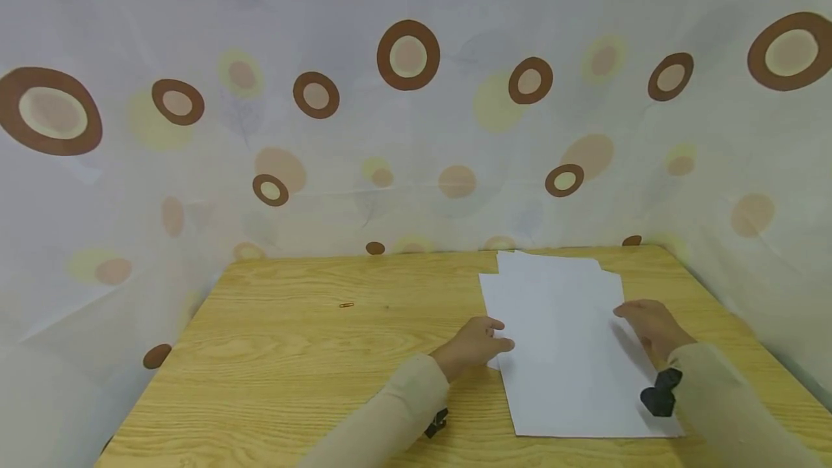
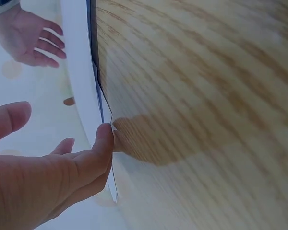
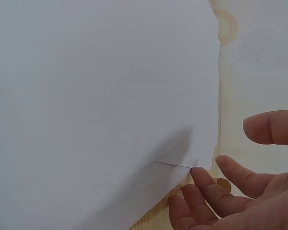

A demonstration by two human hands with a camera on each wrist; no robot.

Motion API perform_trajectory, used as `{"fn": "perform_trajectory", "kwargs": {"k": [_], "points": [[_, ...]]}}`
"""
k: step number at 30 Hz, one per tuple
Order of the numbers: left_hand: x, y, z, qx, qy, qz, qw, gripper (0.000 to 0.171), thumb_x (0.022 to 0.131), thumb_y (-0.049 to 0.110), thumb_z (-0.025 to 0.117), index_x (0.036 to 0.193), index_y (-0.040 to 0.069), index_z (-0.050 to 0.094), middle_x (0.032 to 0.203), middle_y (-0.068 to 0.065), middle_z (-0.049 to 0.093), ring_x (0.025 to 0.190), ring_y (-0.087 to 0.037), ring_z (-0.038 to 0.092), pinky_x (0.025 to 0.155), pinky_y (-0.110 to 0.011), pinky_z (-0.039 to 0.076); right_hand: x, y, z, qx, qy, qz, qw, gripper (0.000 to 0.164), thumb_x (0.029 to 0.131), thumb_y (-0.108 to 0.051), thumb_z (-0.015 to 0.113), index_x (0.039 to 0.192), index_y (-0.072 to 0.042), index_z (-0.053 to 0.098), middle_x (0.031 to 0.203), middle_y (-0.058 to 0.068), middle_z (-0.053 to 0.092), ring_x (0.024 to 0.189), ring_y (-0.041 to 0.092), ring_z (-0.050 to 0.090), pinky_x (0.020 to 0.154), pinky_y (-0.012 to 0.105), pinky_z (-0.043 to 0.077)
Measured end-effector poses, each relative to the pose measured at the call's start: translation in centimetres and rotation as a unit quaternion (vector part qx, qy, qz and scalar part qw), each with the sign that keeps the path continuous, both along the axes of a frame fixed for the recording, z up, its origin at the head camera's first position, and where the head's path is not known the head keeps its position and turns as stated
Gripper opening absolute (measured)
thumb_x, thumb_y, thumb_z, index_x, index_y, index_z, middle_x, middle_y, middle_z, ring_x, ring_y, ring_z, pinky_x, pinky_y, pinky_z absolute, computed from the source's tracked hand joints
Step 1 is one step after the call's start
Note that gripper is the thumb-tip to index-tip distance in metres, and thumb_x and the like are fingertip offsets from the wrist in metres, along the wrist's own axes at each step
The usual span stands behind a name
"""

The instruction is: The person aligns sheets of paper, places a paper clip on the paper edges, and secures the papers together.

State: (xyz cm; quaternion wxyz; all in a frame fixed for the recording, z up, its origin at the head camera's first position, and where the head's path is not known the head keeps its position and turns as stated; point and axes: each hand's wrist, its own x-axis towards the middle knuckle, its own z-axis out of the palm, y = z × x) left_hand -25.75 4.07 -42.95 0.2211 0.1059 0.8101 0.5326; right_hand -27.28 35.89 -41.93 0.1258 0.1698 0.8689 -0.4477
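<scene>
A loose stack of white paper sheets [image 1: 565,360] lies on the right part of the table, its sheets unevenly lined up, with corners jutting out at the far end and left side. At its left edge is my left hand [image 1: 474,344]; in the left wrist view the fingertips touch the sheets' edge while the thumb stands apart. My right hand [image 1: 653,327] is at the right edge, its fingers extended. In the right wrist view, the right fingertips [image 3: 198,171] meet the paper's edge near a stepped corner, with the thumb raised away. Neither hand grips the sheets.
An orange-red paper clip [image 1: 347,305] lies on the wooden table [image 1: 292,381], left of the stack. Behind and beside the table hangs a pale sheet [image 1: 455,128] patterned with brown, yellow and pink circles. A dark device [image 1: 659,392] is on the right wrist.
</scene>
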Motion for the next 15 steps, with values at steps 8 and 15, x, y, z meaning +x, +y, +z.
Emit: {"fn": "perform_trajectory", "kwargs": {"k": [8,15], "points": [[0.26,0.10,0.08,-0.002,0.002,-0.001,1.0000,0.044,0.092,0.019,0.065,0.130,0.001,0.054,0.129,-0.017,0.053,0.121,-0.032,0.050,0.101,-0.049,0.042,0.28,-0.11,-0.07,-0.019,0.011,-0.001,1.000,0.061,0.096,-0.023,0.047,0.135,0.019,0.027,0.070,0.002,0.038,0.061,0.015,0.040,0.057,0.027,0.039],[0.44,0.44,-0.04,-0.008,-0.001,0.006,0.9999,0.042,0.091,0.020,0.065,0.129,0.004,0.056,0.140,-0.019,0.047,0.132,-0.035,0.042,0.106,-0.049,0.038,0.30,-0.27,-0.05,-0.042,0.003,0.022,0.999,0.067,0.097,-0.028,0.048,0.138,0.019,0.022,0.115,0.034,0.043,0.106,0.044,0.045,0.093,0.048,0.045]]}}
